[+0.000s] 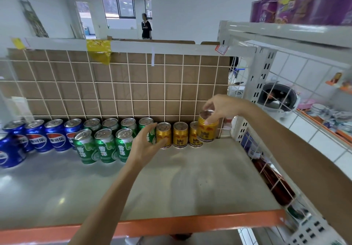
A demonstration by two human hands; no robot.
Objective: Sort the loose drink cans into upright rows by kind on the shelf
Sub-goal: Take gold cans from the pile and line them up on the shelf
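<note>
Head view, stock on grey shelf (171,187) with orange front edge.

Right hand (222,107): fingertips curled over the top rim of one gold can (206,130), gripping it from above. Can upright, at the right end of the gold row; whether its base touches the shelf cannot be told.

Gold cans, standing (180,135): three upright against the wire grid back (114,84), directly left of the right-hand fingers, touching one another.

Left hand (146,145): fingers wrapped round a green can (152,137), thumb on the near side. Can upright, just beside the leftmost gold can, mostly hidden by the fingers.

Green cans (105,145): three upright in a front row left of the left-hand fingers; four more upright behind them along the grid.

Blue cans (57,136): upright, further left, well apart from both hands.

Purple packages (304,0): on the upper shelf, above the right hand.
</note>
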